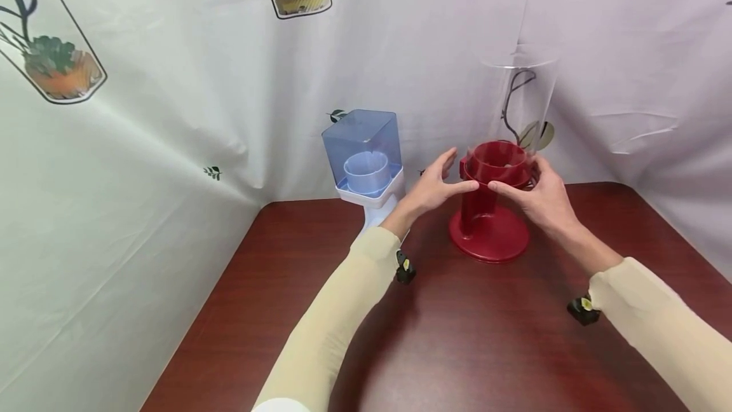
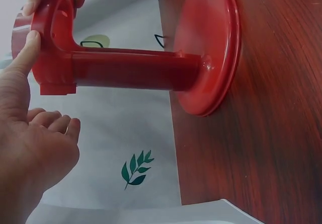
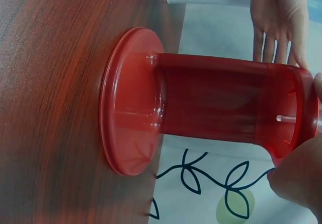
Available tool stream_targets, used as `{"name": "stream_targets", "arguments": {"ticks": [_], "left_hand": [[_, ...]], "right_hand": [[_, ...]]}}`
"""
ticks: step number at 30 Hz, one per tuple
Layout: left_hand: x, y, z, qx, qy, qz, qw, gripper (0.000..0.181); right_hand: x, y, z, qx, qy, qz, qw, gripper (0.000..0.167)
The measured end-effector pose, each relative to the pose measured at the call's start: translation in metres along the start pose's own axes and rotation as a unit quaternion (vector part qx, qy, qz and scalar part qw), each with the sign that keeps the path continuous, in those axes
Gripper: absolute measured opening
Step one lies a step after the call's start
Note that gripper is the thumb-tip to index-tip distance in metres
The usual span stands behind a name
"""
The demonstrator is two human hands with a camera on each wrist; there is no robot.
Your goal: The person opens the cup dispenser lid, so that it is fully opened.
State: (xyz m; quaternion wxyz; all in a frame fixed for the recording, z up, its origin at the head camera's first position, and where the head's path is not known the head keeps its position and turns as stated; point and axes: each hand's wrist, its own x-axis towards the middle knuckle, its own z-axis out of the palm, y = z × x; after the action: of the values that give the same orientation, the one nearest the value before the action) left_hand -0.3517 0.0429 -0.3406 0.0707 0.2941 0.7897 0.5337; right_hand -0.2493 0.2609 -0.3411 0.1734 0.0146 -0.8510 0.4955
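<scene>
A red dispenser stand (image 1: 493,237) has a round base on the table, a curved upright column and a ring on top. A tall clear cylinder (image 1: 523,103) rises upright from that ring. My left hand (image 1: 433,184) is at the ring's left side; its thumb (image 2: 26,53) touches the ring while the other fingers stay off it. With my right hand (image 1: 546,199) I hold the ring's right side, thumb in front and fingers curled round behind, partly hidden. In the right wrist view, a thin pale rod (image 3: 287,118) shows inside the ring.
Left of the red stand is a white dispenser (image 1: 372,199) with a clear blue box-shaped top (image 1: 366,126), partly behind my left forearm. The dark red wooden table (image 1: 486,342) ends at a white printed curtain (image 1: 189,81) at the back and left.
</scene>
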Motion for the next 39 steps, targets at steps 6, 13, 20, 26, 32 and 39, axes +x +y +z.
{"name": "stream_targets", "arguments": {"ticks": [6, 13, 20, 26, 32, 39], "left_hand": [[0.003, -0.003, 0.004, -0.023, -0.008, 0.016, 0.9996, 0.089], [0.002, -0.002, 0.012, -0.055, -0.014, 0.019, 0.9982, 0.086], [-0.003, 0.000, 0.013, -0.060, -0.004, 0.014, 0.9981, 0.083], [-0.008, 0.009, 0.012, -0.057, 0.012, 0.027, 0.9979, 0.080], [-0.020, 0.015, 0.013, -0.031, 0.041, 0.034, 0.9981, 0.081], [-0.043, 0.023, 0.013, -0.011, 0.077, 0.038, 0.9963, 0.085]], "right_hand": [[0.002, 0.003, -0.002, -0.009, 0.004, -0.007, 0.9999, 0.092], [0.002, 0.005, -0.004, 0.001, 0.006, -0.006, 1.0000, 0.089], [0.001, 0.004, -0.003, 0.009, 0.015, -0.010, 0.9998, 0.087], [-0.003, -0.001, -0.004, 0.011, 0.023, -0.008, 0.9996, 0.088], [-0.008, -0.006, -0.005, 0.021, 0.018, -0.008, 0.9996, 0.088], [-0.019, -0.014, -0.006, 0.033, 0.001, -0.018, 0.9993, 0.087]]}}
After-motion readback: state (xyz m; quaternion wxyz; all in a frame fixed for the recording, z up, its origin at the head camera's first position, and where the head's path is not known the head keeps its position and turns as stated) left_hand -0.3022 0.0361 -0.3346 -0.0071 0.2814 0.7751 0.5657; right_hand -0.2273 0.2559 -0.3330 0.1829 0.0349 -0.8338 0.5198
